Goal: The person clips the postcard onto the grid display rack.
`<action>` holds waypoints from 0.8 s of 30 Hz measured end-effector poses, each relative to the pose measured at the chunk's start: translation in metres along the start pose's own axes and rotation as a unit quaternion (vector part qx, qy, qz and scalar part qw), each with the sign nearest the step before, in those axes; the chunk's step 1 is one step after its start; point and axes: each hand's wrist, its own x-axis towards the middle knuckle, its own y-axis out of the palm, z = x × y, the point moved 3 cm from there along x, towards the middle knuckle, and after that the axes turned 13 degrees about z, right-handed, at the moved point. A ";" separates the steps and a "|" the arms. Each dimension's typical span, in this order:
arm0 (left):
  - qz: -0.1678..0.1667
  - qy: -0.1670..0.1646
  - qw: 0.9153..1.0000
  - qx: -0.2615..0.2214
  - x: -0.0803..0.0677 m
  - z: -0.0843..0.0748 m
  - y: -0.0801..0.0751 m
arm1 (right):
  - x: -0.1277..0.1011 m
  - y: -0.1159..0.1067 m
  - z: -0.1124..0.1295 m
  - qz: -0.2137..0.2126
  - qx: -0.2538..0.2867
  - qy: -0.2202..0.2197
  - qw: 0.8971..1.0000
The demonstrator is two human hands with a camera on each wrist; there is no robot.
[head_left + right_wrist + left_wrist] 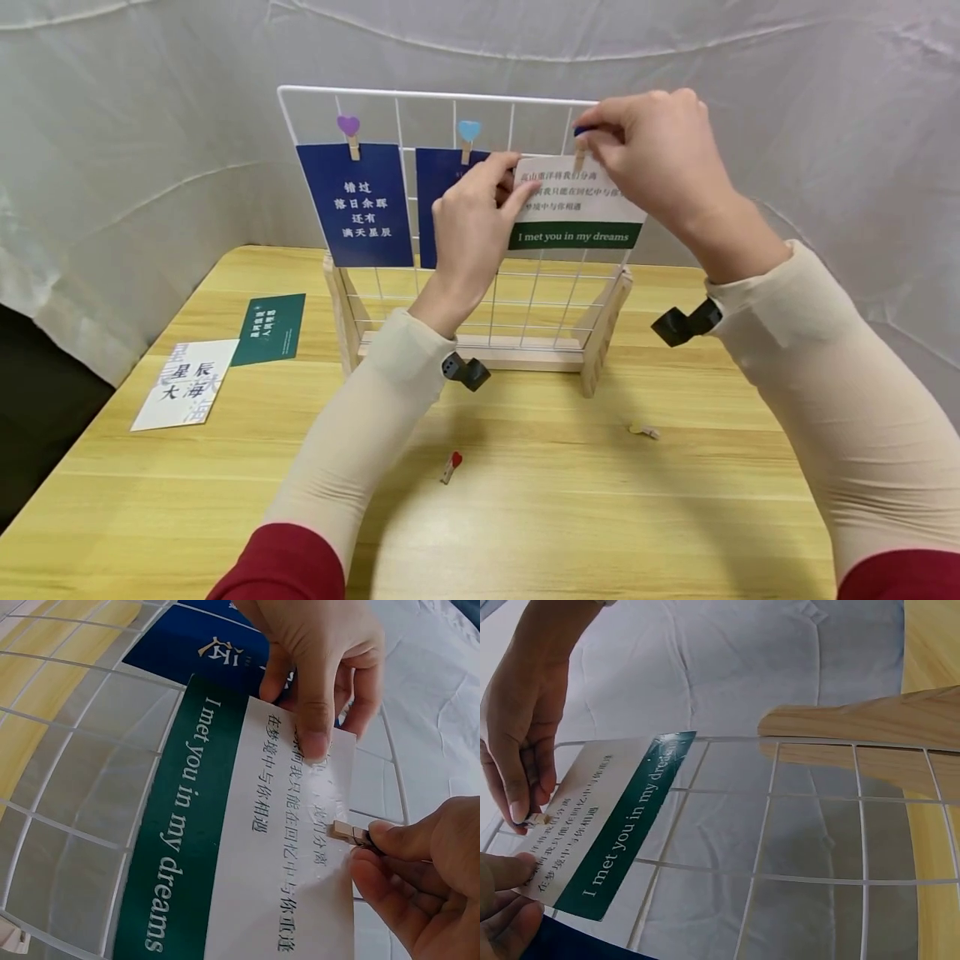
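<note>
the right hand [671, 154] is pinching a small wooden clip [580, 155] with a dark blue top, whose wooden end is reaching over the upper edge of a white and green card [576, 212]. the left hand [476, 212] is holding that same card by its upper left corner, thumb lying across the front and fingers tucking behind. the card is sitting at the right of a white wire grid [435, 96], in front of the wires (its green band is reading "i met you in my dreams"). just left of it, a blue card [427, 208] is hanging partly behind the left hand, under a light blue heart clip [468, 132]; farther left, a lettered blue card [360, 179] is hanging from a purple heart clip [348, 127]. a wooden stand [480, 358] is holding the grid up on the desk [562, 533]. nearer the person, a red heart clip [452, 467] is lying on the wood, and a yellow clip [642, 430] is resting off to the right. at the left, a white card [187, 383] and a green card [270, 329] are lying corner to edge. pale cloth [825, 125] is hanging behind everything.
</note>
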 end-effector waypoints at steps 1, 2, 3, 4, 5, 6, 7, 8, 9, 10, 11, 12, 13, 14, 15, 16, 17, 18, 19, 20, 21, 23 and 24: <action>-0.005 0.007 1.000 -0.002 0.000 0.000 0.000 | -0.001 0.001 0.000 -0.002 -0.001 -0.001 1.000; -0.010 0.014 1.000 -0.003 0.000 0.000 0.001 | -0.001 0.001 0.000 -0.004 -0.002 -0.002 1.000; -0.014 0.020 1.000 -0.004 -0.001 0.000 0.001 | -0.002 0.002 -0.001 -0.006 -0.002 -0.003 1.000; -0.018 0.025 1.000 -0.004 -0.001 0.000 0.001 | -0.002 0.003 -0.002 -0.008 -0.001 -0.004 1.000; -0.021 0.028 0.999 -0.003 0.000 0.000 0.002 | -0.003 0.003 -0.002 -0.009 0.001 -0.003 1.000; -0.023 0.031 0.999 -0.002 0.000 0.000 0.002 | -0.004 0.003 -0.003 -0.010 0.004 0.000 1.000; -0.025 0.032 0.999 -0.001 0.000 0.000 0.002 | -0.005 0.004 -0.004 -0.012 0.008 0.001 1.000; -0.026 0.034 0.999 0.001 0.000 0.000 0.003 | -0.005 0.004 -0.005 -0.013 0.012 0.002 1.000; -0.028 0.035 0.999 0.004 0.001 0.000 0.003 | -0.006 0.005 -0.005 -0.013 0.014 0.002 1.000; -0.030 0.036 0.999 0.005 0.001 0.000 0.003 | -0.006 0.005 -0.006 -0.014 0.017 0.004 1.000; -0.032 0.037 0.999 0.007 0.002 -0.001 0.004 | -0.007 0.005 -0.006 -0.015 0.019 0.004 1.000; -0.034 0.038 0.999 0.009 0.003 -0.001 0.004 | -0.007 0.005 -0.006 -0.015 0.019 0.005 1.000; -0.034 0.039 0.999 0.011 0.003 -0.001 0.004 | -0.007 0.006 -0.007 -0.015 0.021 0.005 1.000; -0.034 0.039 0.999 0.014 0.004 -0.002 0.004 | -0.008 0.005 -0.007 -0.014 0.022 0.007 1.000; -0.034 0.039 0.999 0.017 0.004 -0.002 0.004 | -0.008 0.005 -0.008 -0.014 0.023 0.009 1.000; -0.034 0.038 0.999 0.019 0.005 -0.002 0.005 | -0.009 0.005 -0.008 -0.014 0.026 0.012 0.999; -0.033 0.037 0.999 0.020 0.005 -0.003 0.005 | -0.010 0.004 -0.009 -0.013 0.031 0.017 0.999; -0.032 0.036 0.999 0.023 0.005 -0.003 0.005 | -0.011 0.004 -0.010 -0.014 0.034 0.021 0.999; -0.030 0.035 0.999 0.026 0.005 -0.002 0.005 | -0.013 0.003 -0.010 -0.019 0.039 0.023 0.999; -0.029 0.033 0.999 0.028 0.005 -0.002 0.005 | -0.014 0.002 -0.011 -0.024 0.044 0.026 0.998; -0.029 0.033 0.999 0.029 0.005 -0.002 0.005 | -0.016 0.001 -0.012 -0.032 0.051 0.027 0.998; -0.025 0.032 0.999 0.030 0.004 -0.002 0.005 | -0.021 0.000 -0.014 -0.049 0.068 0.028 0.996; -0.024 0.033 0.999 0.030 0.004 -0.001 0.004 | -0.023 0.000 -0.014 -0.060 0.078 0.025 0.995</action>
